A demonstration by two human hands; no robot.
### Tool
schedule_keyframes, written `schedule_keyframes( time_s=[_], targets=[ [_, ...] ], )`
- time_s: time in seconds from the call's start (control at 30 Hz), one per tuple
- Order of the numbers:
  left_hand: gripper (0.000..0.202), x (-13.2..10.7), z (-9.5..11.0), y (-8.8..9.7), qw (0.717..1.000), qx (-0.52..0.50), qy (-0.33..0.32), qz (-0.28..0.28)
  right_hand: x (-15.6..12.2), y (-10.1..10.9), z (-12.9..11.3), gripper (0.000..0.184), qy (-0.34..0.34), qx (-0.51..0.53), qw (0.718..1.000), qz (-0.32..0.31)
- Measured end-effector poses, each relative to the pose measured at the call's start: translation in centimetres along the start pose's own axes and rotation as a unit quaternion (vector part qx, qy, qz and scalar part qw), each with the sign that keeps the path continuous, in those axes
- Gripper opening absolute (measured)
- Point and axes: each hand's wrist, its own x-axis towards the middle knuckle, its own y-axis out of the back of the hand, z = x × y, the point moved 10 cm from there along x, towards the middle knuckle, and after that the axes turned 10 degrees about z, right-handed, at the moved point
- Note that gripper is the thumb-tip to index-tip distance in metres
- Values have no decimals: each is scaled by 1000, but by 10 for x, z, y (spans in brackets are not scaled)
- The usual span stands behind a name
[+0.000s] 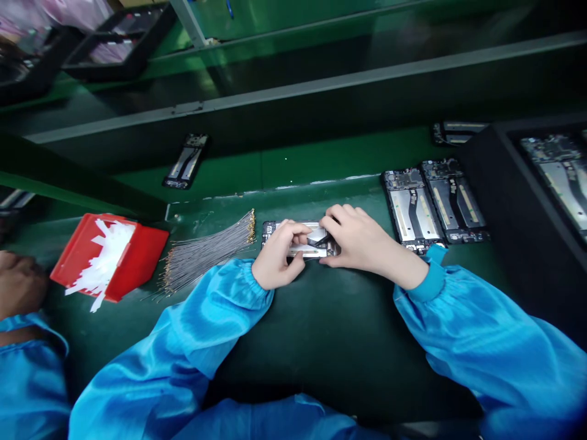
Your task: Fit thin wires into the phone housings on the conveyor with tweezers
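Observation:
An opened phone (316, 233) without its back cover lies lengthwise on the green bench in front of me, its metal plate and a black flex cable (317, 242) showing. My left hand (280, 255) is closed over the left part of the phone, thumb and forefinger bent near the cable. At the other end, my right hand (360, 238) grips the phone between thumb and curled fingers. Parts of the phone are hidden under both hands. Just left of it lies a bundle of thin grey cables (211, 250) with gold-coloured ends.
A red bin (149, 256) holding white strips stands at left, near a co-worker's hand (21, 284). More opened phones (410, 211) lie at right, beside a black tray (493, 177) of phones. Another phone (187, 161) lies at the back, below a metal rail (275, 91).

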Motion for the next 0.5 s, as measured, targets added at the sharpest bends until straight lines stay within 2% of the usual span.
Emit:
schedule_keyframes(
  time_s=[0.07, 0.13, 0.23, 0.3, 0.4, 0.5],
  targets=[
    [41, 3, 7, 6, 1000, 18, -18, 3, 7, 6, 15, 43, -34, -56, 997, 36],
    [40, 5, 15, 17, 998, 45, -34, 2, 10, 22, 39, 39, -102, -119, 983, 95],
    [31, 2, 18, 35, 992, 118, -27, -39, 0, 42, 65, 35, -159, -164, 964, 137],
    [24, -11, 12, 46, 978, 183, 0, -104, -16, 47, 74, 30, -159, -183, 964, 111],
    [19, -41, -3, 65, 936, 286, 49, -199, -54, 52, 91, 33, -193, -265, 943, 54],
    [20, -68, -11, 84, 886, 388, 71, -244, -84, 47, 96, 41, -224, -289, 931, -9]
  ],
)
